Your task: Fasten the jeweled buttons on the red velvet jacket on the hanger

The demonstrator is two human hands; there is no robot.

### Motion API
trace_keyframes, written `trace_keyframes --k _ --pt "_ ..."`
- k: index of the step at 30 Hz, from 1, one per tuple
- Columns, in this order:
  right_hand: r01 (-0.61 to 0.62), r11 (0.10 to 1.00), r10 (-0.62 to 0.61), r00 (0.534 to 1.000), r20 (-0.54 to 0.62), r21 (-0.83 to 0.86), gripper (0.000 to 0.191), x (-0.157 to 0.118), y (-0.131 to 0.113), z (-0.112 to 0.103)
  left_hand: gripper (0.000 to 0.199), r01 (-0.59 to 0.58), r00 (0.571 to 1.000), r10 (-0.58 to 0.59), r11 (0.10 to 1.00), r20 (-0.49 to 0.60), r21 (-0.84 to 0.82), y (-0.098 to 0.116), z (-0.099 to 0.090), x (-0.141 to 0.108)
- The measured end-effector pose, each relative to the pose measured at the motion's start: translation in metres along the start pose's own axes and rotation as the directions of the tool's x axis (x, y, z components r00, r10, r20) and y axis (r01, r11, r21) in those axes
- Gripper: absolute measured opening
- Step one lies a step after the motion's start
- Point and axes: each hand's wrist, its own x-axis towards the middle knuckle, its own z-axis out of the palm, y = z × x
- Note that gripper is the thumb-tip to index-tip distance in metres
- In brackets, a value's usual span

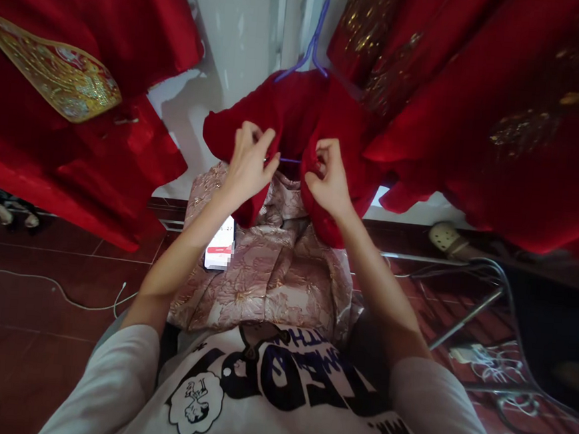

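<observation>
A red jacket (261, 104) hangs in front of me on a purple hanger (313, 48), its front parted down the middle. My left hand (251, 160) is closed on the left front edge of the jacket, thumb and fingers pinched together. On the opposite front edge, my right hand (329, 176) is closed in the same way, fingers curled over the cloth. A pink-gold brocade garment (264, 282) lies across my lap beneath the jacket. A lit phone (219, 248) rests on the brocade, partly covered by my left forearm.
More red garments with gold embroidery hang at the left (79, 87) and right (477, 125). A metal-framed black chair (552, 318) stands at the right, near a foot in a beige clog (445, 239). A white cable (77, 304) crosses the tiled floor at the left.
</observation>
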Motion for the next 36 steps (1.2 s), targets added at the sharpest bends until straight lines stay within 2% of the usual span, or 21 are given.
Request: trace_keyframes --k 2,4,7,10,12,15,18,23,27,31,36 --pt "-0.021 0.999 0.022 0.999 -0.024 0.048 0.048 0.0 -0.007 0.008 0.022 0.0 0.999 0.001 1.0 0.046 -0.028 0.01 0.013 -0.001" --pt "-0.045 0.996 0.049 0.998 -0.043 0.077 0.048 -0.001 -0.014 0.014 0.023 0.022 0.999 -0.019 0.998 0.045 -0.066 0.015 0.022 -0.002" --pt "-0.069 0.993 0.075 0.995 -0.065 0.099 0.051 -0.007 -0.02 0.015 0.025 0.08 0.996 -0.084 0.986 -0.018 -0.149 0.012 0.03 -0.007" --pt "-0.087 0.988 0.097 0.992 -0.076 0.128 0.06 -0.016 -0.025 0.013 0.029 0.145 0.974 -0.184 0.953 -0.129 -0.265 0.007 0.035 -0.016" --pt "-0.083 0.989 0.093 0.993 -0.075 0.123 0.066 -0.019 -0.029 0.011 0.026 0.162 0.955 -0.234 0.926 -0.182 -0.34 0.007 0.036 -0.021" --pt "-0.057 0.995 0.062 0.997 -0.056 0.086 0.069 -0.02 -0.038 0.007 0.015 0.163 0.951 -0.251 0.904 -0.182 -0.395 0.014 0.037 -0.028" --pt "-0.032 0.999 0.033 0.999 -0.02 0.043 0.069 -0.018 -0.046 0.002 0.004 0.155 0.949 -0.243 0.913 -0.198 -0.378 0.024 0.035 -0.031" --pt "-0.007 1.0 0.007 1.0 -0.015 0.007 0.062 -0.016 -0.052 -0.005 0.007 0.137 0.951 -0.222 0.927 -0.215 -0.35 0.034 0.029 -0.031" --pt "0.004 0.998 -0.004 1.0 -0.014 0.055 0.049 -0.016 -0.053 -0.01 0.011 0.127 0.96 -0.2 0.934 -0.196 -0.334 0.035 0.024 -0.028" --pt "0.01 0.996 -0.005 0.999 -0.052 0.094 0.046 -0.016 -0.052 -0.014 0.014 0.144 0.977 -0.186 0.937 -0.104 -0.319 0.035 0.018 -0.022" --pt "0.005 1.0 -0.005 1.0 -0.009 0.001 0.042 -0.015 -0.052 -0.02 0.02 0.144 0.989 -0.147 0.943 0.013 -0.299 0.04 0.007 -0.013"
